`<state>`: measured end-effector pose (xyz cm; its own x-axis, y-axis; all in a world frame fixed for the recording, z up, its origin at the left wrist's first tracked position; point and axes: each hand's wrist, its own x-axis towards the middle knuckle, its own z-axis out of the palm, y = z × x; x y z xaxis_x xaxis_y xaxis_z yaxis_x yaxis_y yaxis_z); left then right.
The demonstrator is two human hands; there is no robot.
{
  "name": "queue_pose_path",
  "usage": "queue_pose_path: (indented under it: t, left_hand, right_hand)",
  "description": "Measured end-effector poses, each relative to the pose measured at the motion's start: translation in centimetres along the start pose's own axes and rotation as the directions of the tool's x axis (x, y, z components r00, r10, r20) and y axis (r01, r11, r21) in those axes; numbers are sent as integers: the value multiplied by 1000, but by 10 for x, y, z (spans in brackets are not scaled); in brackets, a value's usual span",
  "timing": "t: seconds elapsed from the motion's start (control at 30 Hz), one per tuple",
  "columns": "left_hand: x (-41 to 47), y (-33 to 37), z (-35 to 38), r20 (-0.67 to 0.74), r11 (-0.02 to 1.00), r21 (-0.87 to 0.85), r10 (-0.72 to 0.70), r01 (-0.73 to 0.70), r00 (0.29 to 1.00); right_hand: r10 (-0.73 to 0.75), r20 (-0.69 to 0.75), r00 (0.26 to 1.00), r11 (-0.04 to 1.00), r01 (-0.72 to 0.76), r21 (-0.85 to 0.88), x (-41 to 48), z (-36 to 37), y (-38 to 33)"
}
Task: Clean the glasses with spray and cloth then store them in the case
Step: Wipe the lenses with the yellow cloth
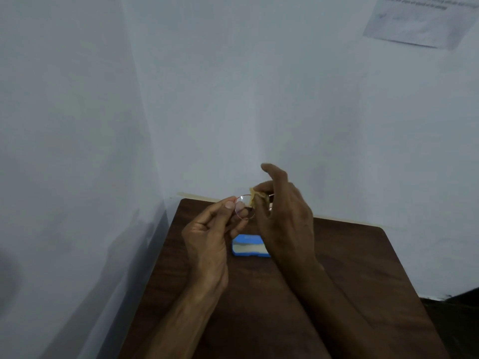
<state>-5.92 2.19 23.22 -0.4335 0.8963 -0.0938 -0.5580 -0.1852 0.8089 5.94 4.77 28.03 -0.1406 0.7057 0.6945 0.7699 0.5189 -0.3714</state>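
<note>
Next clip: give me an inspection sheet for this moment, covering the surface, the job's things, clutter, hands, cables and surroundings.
Surface: dark wooden table set into a wall corner.
Job's things: glasses held up above the table; yellow cloth pressed to one lens; blue case lying open on the table with a pale lining; no spray bottle seen.
Clutter: nothing seen.
Hands: left hand pinches the glasses at the frame's edge; right hand holds the cloth against the glasses.
Cables: nothing seen.
Surroundings: plain white walls; printed paper sheet stuck on the wall, upper right, text unreadable.
</note>
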Motion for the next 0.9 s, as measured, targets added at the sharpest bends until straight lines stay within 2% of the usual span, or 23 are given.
queue_pose_path:
  t: [0.13,0.2,0.3,0.47,0.63,0.73,0.8,0.9]
  left_hand:
    - [2,2,-3,-26,999,28,22,-22,999]
    - [3,3,-4,-33,999,29,27,-27,999]
    - [1,1,-1,-21,1000,2,15,-15,1000]
    - [3,0,-1,-66,998,24,55,-53,996]
    - [3,-2,0,-97,999,-8,34,-35,995]
    - [-5,-4,6,-84,999,7,43,-42,996]
    - [-8,-3,7,-97,999,-14,40,-41,995]
    - [-8,-2,6,-103,999,-48,7,-12,995]
  right_hand:
    - [-131,124,984,991,130,11,-17,6,-17]
    - [-169,122,978,985,172,-22,-23,2,-12]
    - [-130,-4,992,988,129,-87,-7,-1,-3]
    - [-200,99,975,979,203,-24,-20,3,-19]
    - [-65,5,998,998,65,-6,-8,0,-11]
    - [-126,-1,992,992,126,-12,-6,2,-22]
    - [-164,48,985,986,164,-10,-14,-3,-23]
    - [-131,49,990,990,134,-51,-10,-12,-11]
